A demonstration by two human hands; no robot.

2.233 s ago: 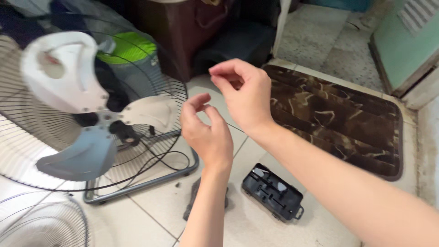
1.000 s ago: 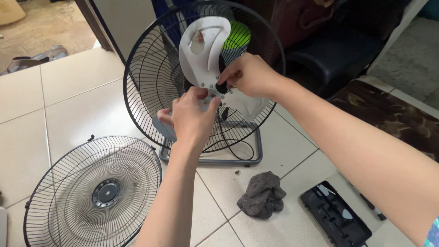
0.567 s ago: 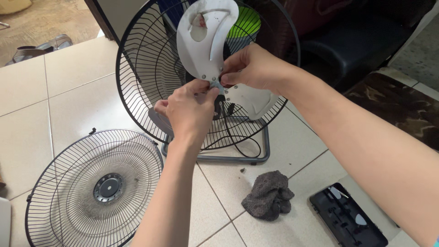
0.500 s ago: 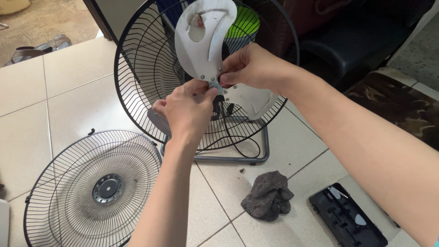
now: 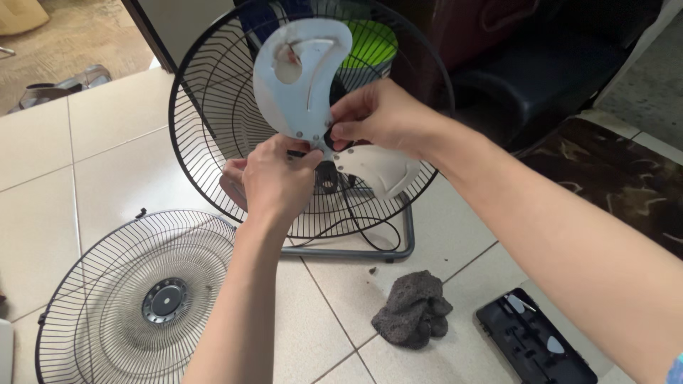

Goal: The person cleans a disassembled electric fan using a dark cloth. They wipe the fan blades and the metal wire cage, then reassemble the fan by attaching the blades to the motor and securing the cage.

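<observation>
So compared with a couple seconds back, when both hands were just hovering in mid-air over the floor tiles, they've now settled right on the middle of the fan and barely budged in the last half second. Going left to right: the loose front grille [image 5: 146,299] lies flat on the floor at about 8 o'clock, well apart from the rest. The left hand [image 5: 274,181] sits just below the hub, fingers [image 5: 302,153] curled closed against the blade assembly [image 5: 306,92] where the blades meet, looks like it's bracing it. That white three-blade piece sits inside the rear cage [image 5: 213,128], which stands upright on its metal base frame [image 5: 398,245] at 12 o'clock; one blade points up, one goes out to 4 o'clock, the third is mostly hidden behind the left hand. The right hand [image 5: 377,114] has its fingers pinched shut on something small and dark at the hub; can't tell exactly what, it's covered. My read: the hub fastener is being worked. A crumpled grey rag [image 5: 413,316] lies on the floor at 5 o'clock, and a black plastic tray [image 5: 533,345] is further right.
</observation>
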